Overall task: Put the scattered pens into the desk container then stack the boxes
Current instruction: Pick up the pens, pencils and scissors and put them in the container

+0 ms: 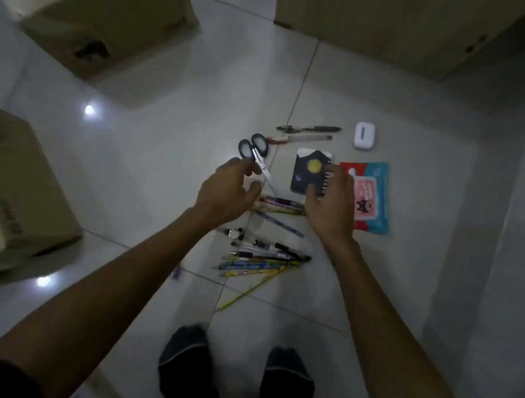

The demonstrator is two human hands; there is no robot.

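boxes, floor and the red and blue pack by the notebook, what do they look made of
Boxes: probably corrugated cardboard, matte brown, with creased edges and dark printed marks.
Floor: looks like glazed ceramic tile, glossy pale grey; it mirrors light spots and shows grout lines.
Red and blue pack: likely soft plastic film, slightly shiny, with a printed label; it could be wipes, though that is unclear.

Pale glossy floor tiles (169, 141) carry everything. Scattered pens (264, 255), scissors (255, 153), a notebook (307, 174), a wipes pack (375, 196), a white case (364, 135) and cardboard boxes (92, 9) lie on them.
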